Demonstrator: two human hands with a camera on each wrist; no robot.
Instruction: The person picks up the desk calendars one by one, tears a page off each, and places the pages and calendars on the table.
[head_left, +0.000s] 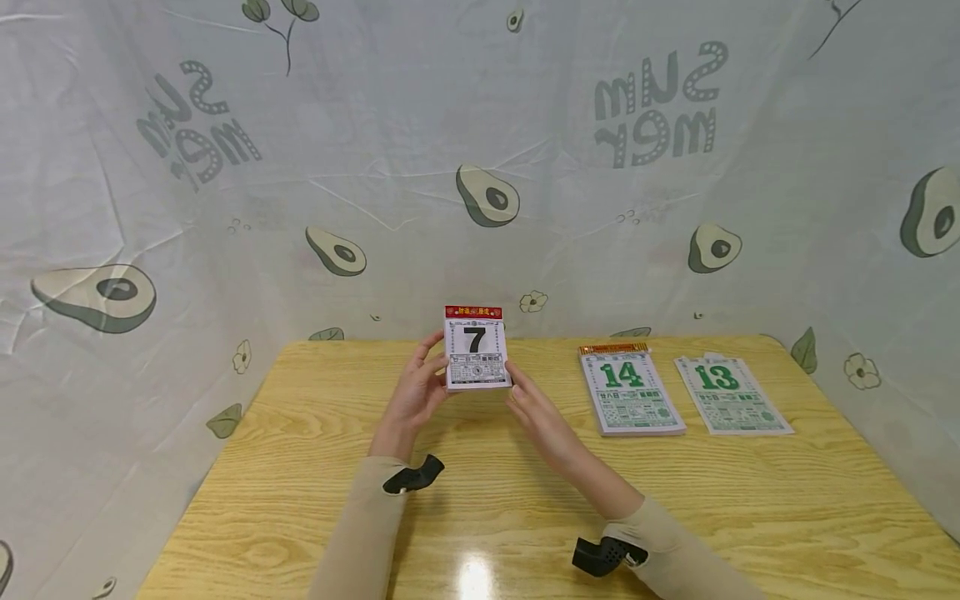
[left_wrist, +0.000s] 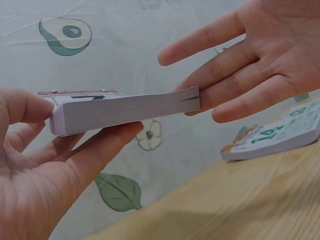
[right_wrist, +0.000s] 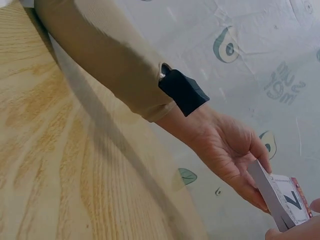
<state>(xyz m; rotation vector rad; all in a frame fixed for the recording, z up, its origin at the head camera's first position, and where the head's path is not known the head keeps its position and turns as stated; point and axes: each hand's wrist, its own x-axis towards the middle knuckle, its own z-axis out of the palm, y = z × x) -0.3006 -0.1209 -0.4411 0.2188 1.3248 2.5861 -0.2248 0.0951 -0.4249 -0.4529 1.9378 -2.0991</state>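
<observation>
A small tear-off calendar point(head_left: 477, 346) with a red header and a black 7 is held up over the table, its printed face toward the head camera. My left hand point(head_left: 412, 396) grips its left side, thumb on the front and fingers underneath, as the left wrist view shows on the thick white page block point(left_wrist: 130, 112). At its lower right corner is my right hand point(head_left: 543, 421), fingers straight and spread, fingertips right at the edge. In the left wrist view a narrow gap parts the pages at that corner, beside the right hand's fingers point(left_wrist: 200, 40).
On the right of the wooden table point(head_left: 315, 517) lies a thick calendar pad point(head_left: 633, 392) with a green 14. Right of it is a loose sheet point(head_left: 731, 396) with a green 13. A pale curtain point(head_left: 405, 125) printed with avocados hangs behind the table.
</observation>
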